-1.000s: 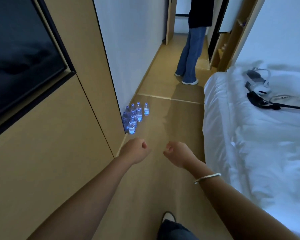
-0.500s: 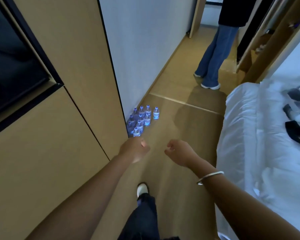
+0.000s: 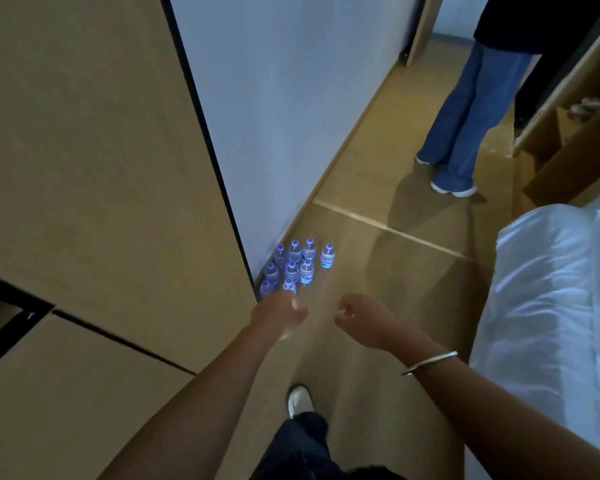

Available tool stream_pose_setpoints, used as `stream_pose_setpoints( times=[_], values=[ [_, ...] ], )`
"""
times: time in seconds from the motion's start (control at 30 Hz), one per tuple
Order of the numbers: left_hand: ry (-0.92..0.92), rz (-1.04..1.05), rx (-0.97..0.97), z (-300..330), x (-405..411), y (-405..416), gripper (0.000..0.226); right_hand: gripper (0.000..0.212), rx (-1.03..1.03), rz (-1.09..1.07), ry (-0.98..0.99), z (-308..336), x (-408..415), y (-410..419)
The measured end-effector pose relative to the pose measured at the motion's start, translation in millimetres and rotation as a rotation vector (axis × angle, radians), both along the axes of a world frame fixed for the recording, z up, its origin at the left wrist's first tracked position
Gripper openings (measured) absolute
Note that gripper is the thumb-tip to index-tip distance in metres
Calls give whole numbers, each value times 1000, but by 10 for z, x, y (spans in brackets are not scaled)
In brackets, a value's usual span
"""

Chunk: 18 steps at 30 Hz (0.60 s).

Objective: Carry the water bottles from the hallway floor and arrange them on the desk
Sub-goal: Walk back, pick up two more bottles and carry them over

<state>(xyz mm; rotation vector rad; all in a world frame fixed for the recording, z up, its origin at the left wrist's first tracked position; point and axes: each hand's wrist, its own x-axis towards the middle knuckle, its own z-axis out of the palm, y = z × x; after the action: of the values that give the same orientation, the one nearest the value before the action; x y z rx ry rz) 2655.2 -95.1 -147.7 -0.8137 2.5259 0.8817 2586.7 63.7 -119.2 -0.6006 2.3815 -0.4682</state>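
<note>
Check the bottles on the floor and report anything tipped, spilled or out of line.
Nothing tipped or spilled. The water bottles all stand upright in a cluster against the white wall. One bottle stands slightly apart on the right. Neither the left hand nor the right hand holds anything.

White-sheeted bed (image 3: 551, 289) runs along the right edge, w/ a silver bangle (image 3: 430, 362) just inboard of it. Second person in blue jeans (image 3: 465, 112) & white sneakers (image 3: 452, 190) stands far up the wooden floor (image 3: 378, 237). Tan wall panel (image 3: 101, 150) at left.
</note>
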Motion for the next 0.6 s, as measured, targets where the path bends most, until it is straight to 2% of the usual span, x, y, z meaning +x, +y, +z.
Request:
stream_pose_setpoints(
  times=[0.1, 0.2, 0.27, 0.33, 0.37, 0.43, 0.47, 0.53, 0.6],
  values=[
    [-30, 32, 28, -114, -261, -203, 19, 32, -5, 20, -37, -62, -320, -274],
    [-45, 91, 70, -260, -460, -343, 17, 9, -8, 54, -59, -211, -573, -459],
    [-55, 122, 77, -368, -589, -424, 16, 29, 2, 109, -66, -299, -745, -572],
    [-77, 173, 76, -520, -720, -511, 14, 36, 16, 124, -105, -436, -955, -679],
    [-87, 209, 79, -602, -785, -551, 15, 35, 22, 113, -129, -487, -1054, -736],
    [-114, 296, 95, -773, -909, -611, 17, 13, 29, 90, -163, -642, -1263, -831],
    [-130, 338, 99, -850, -970, -634, 18, 9, 28, 85, -166, -720, -1353, -866],
    [-159, 413, 100, -991, -1112, -693, 19, 23, 21, 94, -190, -889, -1532, -958],
    [-178, 471, 112, -1165, -1273, -769, 20, 20, 17, 117, -206, -1103, -1734, -1051]
  ],
)
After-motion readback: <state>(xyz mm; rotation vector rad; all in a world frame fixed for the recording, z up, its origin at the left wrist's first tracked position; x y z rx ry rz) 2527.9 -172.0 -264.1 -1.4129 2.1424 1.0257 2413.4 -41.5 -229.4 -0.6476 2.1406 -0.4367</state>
